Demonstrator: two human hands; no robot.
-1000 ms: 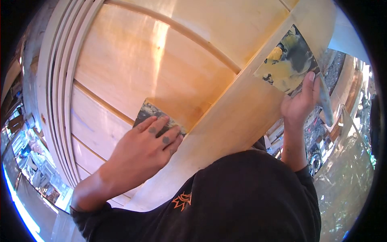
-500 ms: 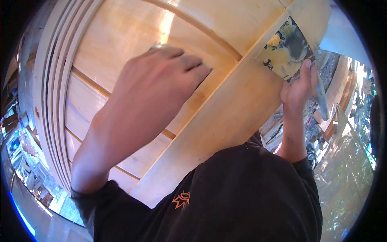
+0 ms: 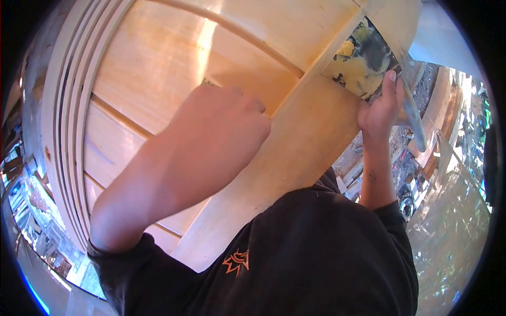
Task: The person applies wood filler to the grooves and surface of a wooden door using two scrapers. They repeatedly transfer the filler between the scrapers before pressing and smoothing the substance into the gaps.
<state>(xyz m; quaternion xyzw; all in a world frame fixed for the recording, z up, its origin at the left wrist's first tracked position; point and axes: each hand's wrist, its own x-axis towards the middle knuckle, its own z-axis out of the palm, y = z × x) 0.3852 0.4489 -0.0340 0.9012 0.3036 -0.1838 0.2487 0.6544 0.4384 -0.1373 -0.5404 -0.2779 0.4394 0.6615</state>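
Note:
My left hand (image 3: 226,118) is over the pale wooden panel (image 3: 153,58), back up, its fingers curled round something mostly hidden; only a small greenish edge (image 3: 208,82) shows beyond the knuckles. On the right, my right hand (image 3: 382,108) grips a flat square plate (image 3: 363,60) smeared with yellow and dark grey paste, thumb at its lower corner. The plate lies over or just above the smooth wooden frame board (image 3: 295,134); I cannot tell if they touch. A long grey bar (image 3: 415,118) slants down beside the right hand; how it joins the plate is unclear.
Several parallel wooden strips (image 3: 68,121) run down the panel's left side. Brown ridges (image 3: 253,39) cross the panel. Scrap and debris (image 3: 358,163) lie on the ground at the right, near a dusty sheet (image 3: 443,237). More clutter (image 3: 45,221) shows at the lower left.
My left hand has moved down over the panel, towards my body. My right hand and the smeared plate have shifted slightly left and up.

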